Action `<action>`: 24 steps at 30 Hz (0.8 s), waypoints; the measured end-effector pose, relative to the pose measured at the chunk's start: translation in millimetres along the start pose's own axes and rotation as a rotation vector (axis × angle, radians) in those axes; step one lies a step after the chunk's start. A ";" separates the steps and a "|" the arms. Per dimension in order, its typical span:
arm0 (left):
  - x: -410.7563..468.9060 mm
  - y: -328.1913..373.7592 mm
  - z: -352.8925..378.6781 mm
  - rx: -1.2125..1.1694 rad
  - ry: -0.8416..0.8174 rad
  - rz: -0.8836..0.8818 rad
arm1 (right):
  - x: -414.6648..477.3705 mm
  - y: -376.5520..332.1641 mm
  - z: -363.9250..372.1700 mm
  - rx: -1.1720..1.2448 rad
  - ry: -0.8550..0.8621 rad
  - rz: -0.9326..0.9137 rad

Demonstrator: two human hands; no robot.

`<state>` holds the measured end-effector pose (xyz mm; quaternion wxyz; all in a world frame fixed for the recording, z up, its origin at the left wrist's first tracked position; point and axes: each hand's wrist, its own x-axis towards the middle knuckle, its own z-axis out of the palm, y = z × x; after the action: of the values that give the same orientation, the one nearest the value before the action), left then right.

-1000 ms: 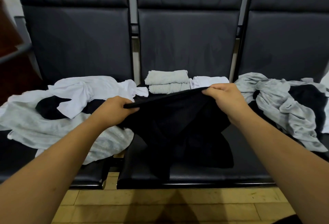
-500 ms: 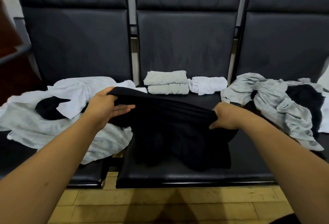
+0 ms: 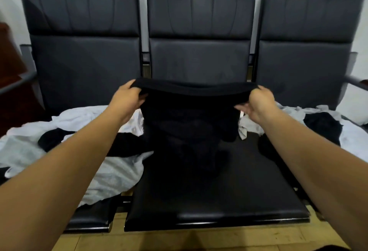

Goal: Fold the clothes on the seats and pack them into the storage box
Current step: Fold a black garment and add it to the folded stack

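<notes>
A black garment [image 3: 189,123] hangs in the air over the middle seat [image 3: 219,201], stretched by its top edge between my two hands. My left hand [image 3: 127,99] grips its left corner and my right hand [image 3: 256,101] grips its right corner, both raised in front of the middle backrest. The cloth's lower part droops onto the seat. It hides the folded items at the back of the seat. No storage box is in view.
A heap of white and black clothes [image 3: 65,143] covers the left seat. Grey, white and black clothes [image 3: 322,125] lie on the right seat. Three dark backrests stand behind, a metal armrest [image 3: 18,85] at the left, wooden floor [image 3: 179,240] below.
Both hands have lifted the black garment up from the seat and spread it wide and level. My view has tilted up, and the garment now covers the folded pile.
</notes>
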<state>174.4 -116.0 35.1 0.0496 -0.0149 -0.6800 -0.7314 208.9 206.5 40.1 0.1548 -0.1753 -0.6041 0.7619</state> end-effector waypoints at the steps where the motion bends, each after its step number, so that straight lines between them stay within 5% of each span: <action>1: 6.7 17.4 5.8 -0.037 -0.005 0.047 | 1.1 -18.8 5.7 0.028 0.004 -0.067; 8: 10.7 149.0 27.8 -0.174 -0.022 0.342 | -13.8 -145.6 22.8 0.113 0.002 -0.408; 13: -14.1 149.2 17.8 -0.033 -0.097 0.284 | -30.9 -147.3 6.5 -0.056 -0.019 -0.465; 18: -59.2 79.8 -15.8 0.318 -0.348 0.027 | -26.9 -79.4 -29.3 -0.548 -0.106 -0.266; 21: -80.8 26.4 -34.2 0.554 -0.512 -0.125 | -40.4 -34.4 -53.6 -0.886 -0.351 -0.112; 24: -93.9 -17.7 -45.0 0.822 -0.768 -0.243 | -49.1 2.9 -71.0 -1.087 -0.700 0.230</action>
<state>268.2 -154.6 5.8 -0.2836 -0.1806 -0.8745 -0.3497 284.8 245.4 26.5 -0.2442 -0.0336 -0.8950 0.3717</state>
